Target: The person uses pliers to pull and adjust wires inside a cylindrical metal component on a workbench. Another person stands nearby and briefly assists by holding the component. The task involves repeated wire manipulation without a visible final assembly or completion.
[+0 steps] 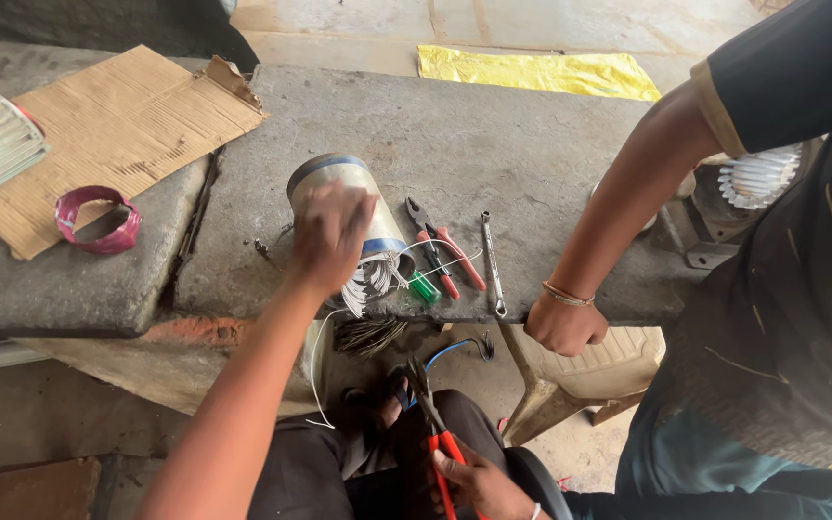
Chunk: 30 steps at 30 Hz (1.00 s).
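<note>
**Steady the cylinder, keep the cutters low**

Your left hand lies on top of the grey metal cylinder, fingers curled over its side and pressing it down onto the stone slab. The hand is blurred, so whether it pinches any of the wires cannot be told. Keep the palm on the body of the cylinder, clear of the white wire ends that fan out from its near mouth at the slab's edge.

Your right hand is low by your lap, closed around the red handles of the side cutters, whose tip points up toward the slab. From here their jaws look nearly closed. Bring them up from below with the tip turned away from your left wrist.

Just right of the cylinder lie a green-handled screwdriver, red-handled pliers and a slim spanner; they are near enough to catch a loose wire.

Another person's fist rests on the slab's near edge to the right, well apart from the cylinder. Farther left lie a piece of cardboard and a coil of red wire.
</note>
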Motion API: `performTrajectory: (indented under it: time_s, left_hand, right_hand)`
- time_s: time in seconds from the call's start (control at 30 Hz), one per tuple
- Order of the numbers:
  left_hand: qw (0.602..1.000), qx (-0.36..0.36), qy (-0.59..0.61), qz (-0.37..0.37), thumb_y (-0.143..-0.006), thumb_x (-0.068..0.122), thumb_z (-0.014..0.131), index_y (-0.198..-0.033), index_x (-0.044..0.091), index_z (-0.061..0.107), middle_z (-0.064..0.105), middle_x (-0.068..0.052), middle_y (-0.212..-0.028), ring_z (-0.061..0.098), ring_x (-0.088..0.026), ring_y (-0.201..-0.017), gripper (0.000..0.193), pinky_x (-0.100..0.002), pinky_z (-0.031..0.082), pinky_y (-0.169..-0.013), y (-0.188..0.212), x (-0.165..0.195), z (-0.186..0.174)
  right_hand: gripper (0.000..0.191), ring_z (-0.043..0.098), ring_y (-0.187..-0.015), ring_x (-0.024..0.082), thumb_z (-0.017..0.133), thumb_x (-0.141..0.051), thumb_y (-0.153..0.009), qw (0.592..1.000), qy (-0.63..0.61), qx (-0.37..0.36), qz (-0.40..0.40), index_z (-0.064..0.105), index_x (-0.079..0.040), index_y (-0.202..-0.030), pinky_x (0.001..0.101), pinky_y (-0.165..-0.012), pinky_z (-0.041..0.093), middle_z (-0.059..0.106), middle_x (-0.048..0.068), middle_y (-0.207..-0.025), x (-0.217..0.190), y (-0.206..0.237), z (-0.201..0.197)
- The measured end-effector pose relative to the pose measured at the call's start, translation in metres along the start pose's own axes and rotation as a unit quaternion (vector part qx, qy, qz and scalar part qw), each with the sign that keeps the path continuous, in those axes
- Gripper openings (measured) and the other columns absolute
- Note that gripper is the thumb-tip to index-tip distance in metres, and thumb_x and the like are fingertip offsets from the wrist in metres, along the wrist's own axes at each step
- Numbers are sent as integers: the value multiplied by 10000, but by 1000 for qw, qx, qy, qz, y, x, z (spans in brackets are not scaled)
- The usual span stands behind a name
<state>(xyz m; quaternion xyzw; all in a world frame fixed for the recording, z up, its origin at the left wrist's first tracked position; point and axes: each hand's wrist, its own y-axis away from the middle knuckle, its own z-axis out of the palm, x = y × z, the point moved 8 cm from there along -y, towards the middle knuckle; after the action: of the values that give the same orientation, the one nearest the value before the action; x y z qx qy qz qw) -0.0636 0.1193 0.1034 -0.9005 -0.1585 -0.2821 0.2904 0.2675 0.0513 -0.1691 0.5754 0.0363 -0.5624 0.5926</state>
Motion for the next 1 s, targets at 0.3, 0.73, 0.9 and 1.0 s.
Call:
performTrajectory:
  time_s: [0.3,0.73,0.9,1.0]
  left_hand:
    - [982,169,3,80,-906,358,744,-1517,113,505,435,-218,-1603,380,-451,-1493,700,-561,323,-1221,80,11,-2]
    - [960,271,-5,-69,-884,400,805,-1389,222,613,400,-239,-1590,423,-457,-1450,568,-551,432,-1115,70,11,15]
    - [930,220,152,-251,-764,298,844,-1543,272,362,354,-190,-1589,434,-396,-1433,917,-519,472,-1100,68,-19,27]
    - [942,182,158,-235,-759,217,872,-1584,276,317,298,-216,-1606,388,-400,-1457,996,-502,472,-1109,66,-22,28]
  right_hand:
    - [412,645,-797,264,649,-412,-971,997,-44,2,56,601,-82,-1214,411,-746,593,628,112,-948,22,-32,0]
    - [411,625,-804,233,696,-419,-952,996,-42,16,78,625,-104,-1206,390,-733,572,611,98,-945,13,-30,2]
    - [417,627,-814,232,685,-420,-951,995,-42,15,90,629,-126,-1241,389,-747,574,613,93,-955,18,-31,1]
    - [428,629,-814,238,685,-414,-950,995,-47,17,88,633,-125,-1261,392,-745,571,623,98,-963,19,-30,-1]
